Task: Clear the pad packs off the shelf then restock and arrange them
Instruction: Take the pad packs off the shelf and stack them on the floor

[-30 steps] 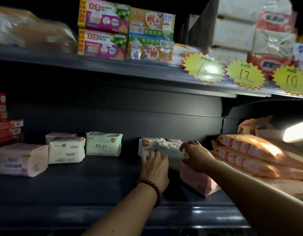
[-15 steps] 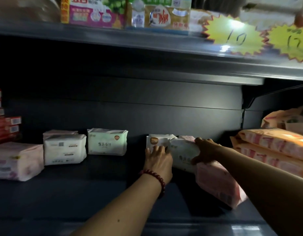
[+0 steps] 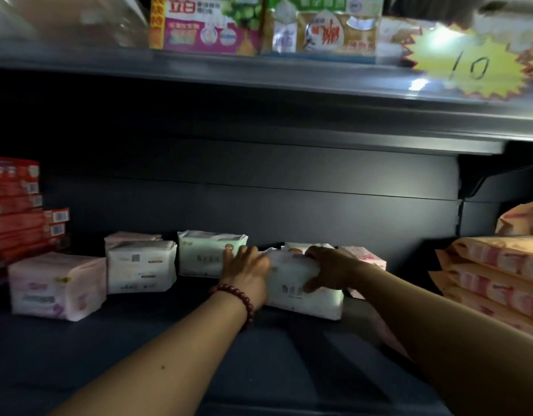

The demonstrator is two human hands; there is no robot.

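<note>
While on shelf [image 3: 133,352], pack [image 3: 302,297]: R hand [image 3: 331,268] round, L hand [image 3: 247,273] flat.

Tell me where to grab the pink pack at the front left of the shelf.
Approach the pink pack from the front, over its top: thumb on the broad front face, fingers behind. It stands upright with bare shelf before it, while the white pack crowds its right end, leaving an end-to-end grip little room.

My left forearm [image 3: 175,349] and right forearm [image 3: 424,319] are bare right down to my left hand [image 3: 247,270] and right hand [image 3: 331,267]. Round my left wrist I wear a bracelet [image 3: 240,298] of round, glossy, dark red beads on a single string. A small dark mole [image 3: 162,367] dots my left forearm.
</note>
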